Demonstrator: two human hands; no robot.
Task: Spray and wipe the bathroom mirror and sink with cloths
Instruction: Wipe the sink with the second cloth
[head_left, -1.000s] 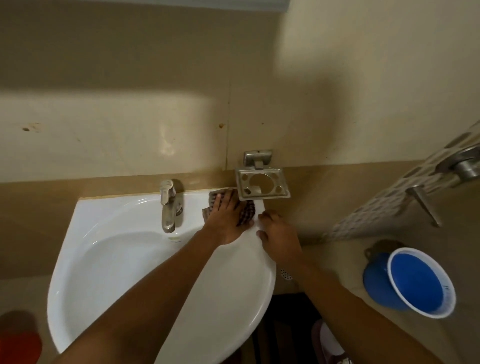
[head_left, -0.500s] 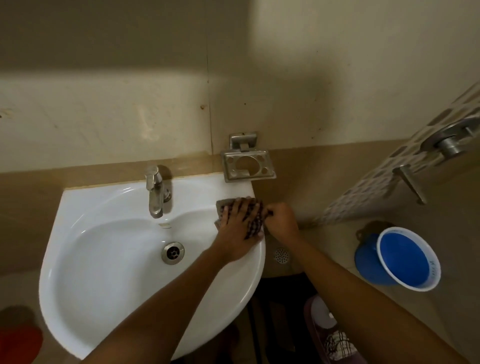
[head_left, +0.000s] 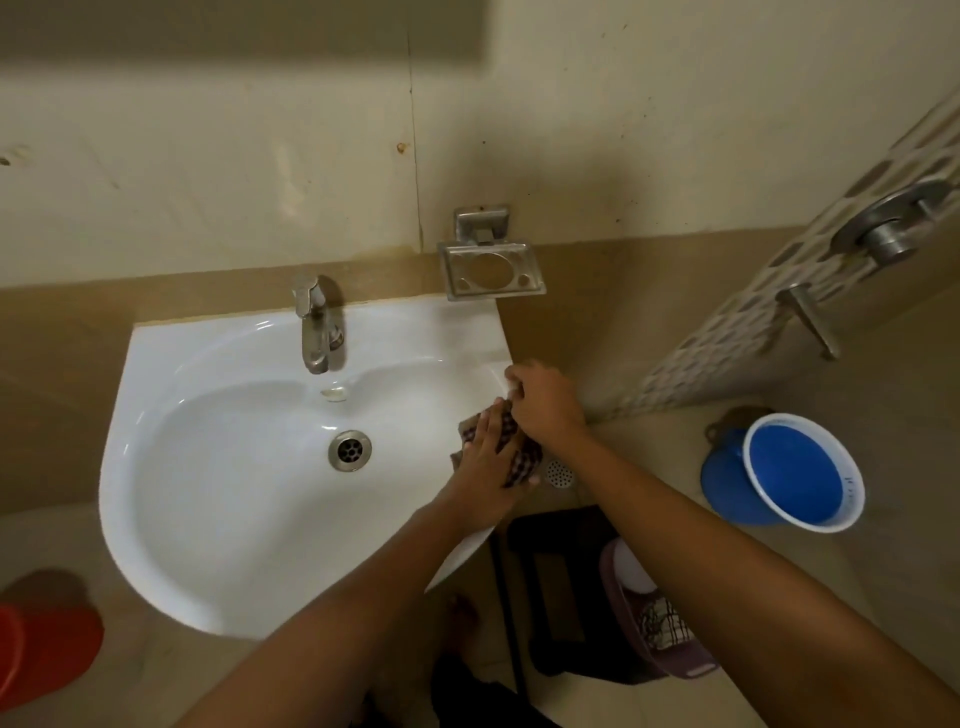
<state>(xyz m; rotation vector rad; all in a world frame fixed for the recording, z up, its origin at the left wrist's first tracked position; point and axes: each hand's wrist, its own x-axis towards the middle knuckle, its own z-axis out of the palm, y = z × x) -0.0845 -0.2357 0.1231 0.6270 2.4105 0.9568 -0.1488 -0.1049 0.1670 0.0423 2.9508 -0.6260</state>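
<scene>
Cloth: checked cloth (head_left: 511, 451) lay on the sink (head_left: 218, 519) right rim.
Left hand (head_left: 480, 470): fingers straight, pressing the cloth flat.
Right hand (head_left: 545, 400): fingers curled at the rim; hold unclear.
Risk: cloth could slip off the glossy edge to the floor.
Room: tap (head_left: 314, 325), blue bucket (head_left: 802, 473), tiled wall.

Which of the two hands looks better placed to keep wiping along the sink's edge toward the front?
Left, probably. The left hand lies flat on the checked cloth on the sink rim's right side. The right hand only rests on the rim beside it, fingers curled at the cloth's far end.
</scene>
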